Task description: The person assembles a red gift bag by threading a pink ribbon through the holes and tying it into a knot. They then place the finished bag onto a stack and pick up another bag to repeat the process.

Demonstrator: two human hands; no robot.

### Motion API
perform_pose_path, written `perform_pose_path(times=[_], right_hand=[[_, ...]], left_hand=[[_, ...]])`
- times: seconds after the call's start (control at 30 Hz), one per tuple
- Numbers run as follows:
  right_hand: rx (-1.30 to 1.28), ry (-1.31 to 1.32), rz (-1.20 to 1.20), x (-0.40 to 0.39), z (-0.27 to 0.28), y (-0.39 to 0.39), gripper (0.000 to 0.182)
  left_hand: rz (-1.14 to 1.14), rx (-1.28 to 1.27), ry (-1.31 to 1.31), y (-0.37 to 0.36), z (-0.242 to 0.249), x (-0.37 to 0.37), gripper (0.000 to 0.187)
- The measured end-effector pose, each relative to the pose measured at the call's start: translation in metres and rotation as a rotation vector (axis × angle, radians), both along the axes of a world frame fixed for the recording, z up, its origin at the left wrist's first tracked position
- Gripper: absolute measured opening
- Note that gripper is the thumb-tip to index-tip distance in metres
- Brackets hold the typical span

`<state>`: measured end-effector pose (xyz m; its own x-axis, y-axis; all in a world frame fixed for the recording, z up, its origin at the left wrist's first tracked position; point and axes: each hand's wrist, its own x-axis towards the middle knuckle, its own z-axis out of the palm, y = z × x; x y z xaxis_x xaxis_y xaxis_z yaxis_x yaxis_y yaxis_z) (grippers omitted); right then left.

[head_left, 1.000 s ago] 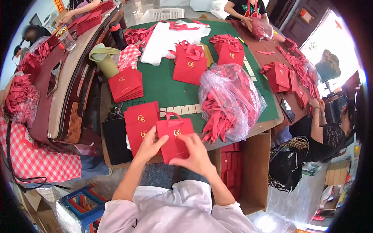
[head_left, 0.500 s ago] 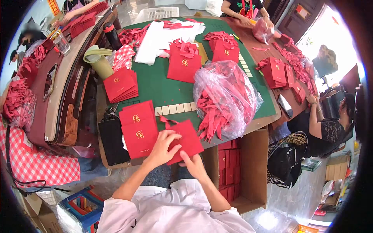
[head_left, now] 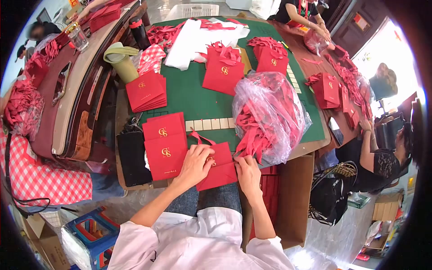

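A red paper gift bag (head_left: 219,174) with gold lettering lies at the table's front edge, its lower part jutting over my lap. A crease runs across its middle, and a red ribbon (head_left: 201,137) shows above its top. My left hand (head_left: 196,164) grips the bag's left side, fingers over the front near the lettering. At the right edge, my right hand (head_left: 248,174) has its fingers pinched at the bag's side; the fingertips are partly hidden. Just left of my left hand lie overlapping flat red bags (head_left: 165,155). Beyond my right hand is a clear plastic sack of red ribbons (head_left: 272,117).
More red bag stacks (head_left: 146,92) and a white plastic sheet (head_left: 182,47) lie on the green tabletop (head_left: 189,96). A black pouch (head_left: 133,157) hangs at the left edge. An open cardboard box (head_left: 294,202) stands below right. Other people sit around.
My right hand has moved from the bag's lower edge up to its right side. The bag has turned more upright, with its crease now showing. The whole view has shifted slightly.
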<state>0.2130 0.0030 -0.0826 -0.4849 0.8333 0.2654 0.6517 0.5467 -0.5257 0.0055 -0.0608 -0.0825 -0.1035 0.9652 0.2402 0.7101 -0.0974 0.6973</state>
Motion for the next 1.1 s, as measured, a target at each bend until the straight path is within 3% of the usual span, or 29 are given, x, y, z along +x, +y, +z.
perform_pose_path(times=[0.17, 0.27, 0.43, 0.77, 1.03, 1.1], right_hand=[[0.047, -0.027, -0.024, 0.004, 0.000, 0.003, 0.013], [0.123, 0.041, 0.011, 0.002, 0.018, -0.001, 0.014], [0.067, 0.142, 0.170, -0.012, 0.046, -0.018, 0.017], [-0.109, 0.262, -0.053, -0.044, 0.008, -0.008, 0.011], [-0.172, 0.288, -0.075, -0.047, 0.015, -0.004, 0.015], [-0.170, 0.131, -0.062, -0.046, 0.021, -0.003, 0.015]], left_hand=[[0.053, -0.049, 0.163, 0.013, -0.001, 0.001, 0.042], [0.052, -0.033, 0.132, 0.018, -0.004, -0.001, 0.044], [0.045, -0.042, 0.069, 0.024, -0.007, 0.000, 0.041], [0.056, -0.142, -0.169, 0.022, 0.014, 0.007, 0.031], [0.060, -0.068, -0.059, 0.016, 0.020, 0.014, 0.027], [0.089, -0.068, -0.018, 0.014, 0.021, 0.019, 0.027]])
